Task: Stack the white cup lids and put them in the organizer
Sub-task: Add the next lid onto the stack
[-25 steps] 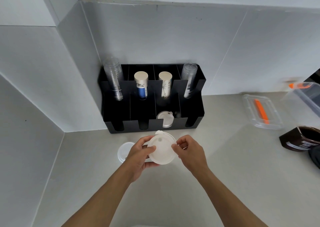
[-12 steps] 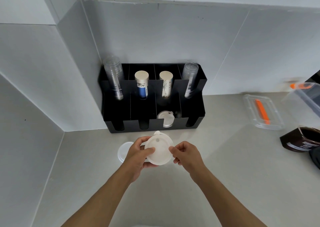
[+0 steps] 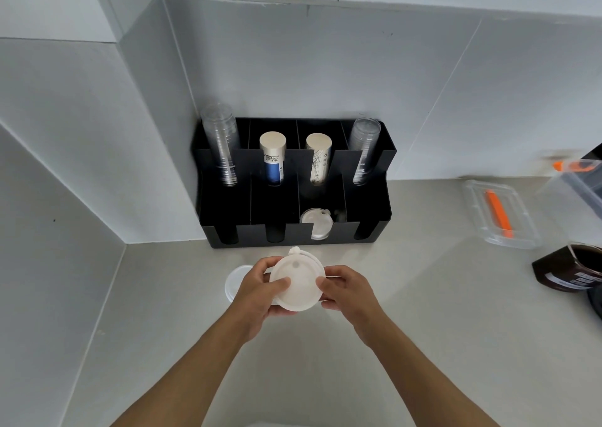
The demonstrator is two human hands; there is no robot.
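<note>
1. Both hands hold a small stack of white cup lids (image 3: 298,283) above the surface (image 3: 423,312), just in front of the black organizer (image 3: 293,211).
2. Left hand (image 3: 259,291): fingers curled round the stack's left edge, thumb lying on the top lid, other fingers underneath. Closed on the stack.
3. Right hand (image 3: 347,291): thumb and fingertips pinch the right rim. Also closed on the stack.
4. A second rim and a tab show at the stack's far edge, so there is more than one lid; the exact count cannot be told.
5. One more lid (image 3: 236,281) lies flat on the surface, just left of the left hand and partly hidden by it.
6. Organizer's front row: the third slot from the left already holds lids (image 3: 316,224). The other front slots look empty. The back row carries clear cups (image 3: 221,149) and paper cups (image 3: 273,156).
7. Step in hand, by judgement: squaring up the stack, stacking phase unfinished.
8. Next move likely calls for either collecting the loose lid onto the stack, or carrying the stack forward and lowering it, aligned, into the third slot.
</note>
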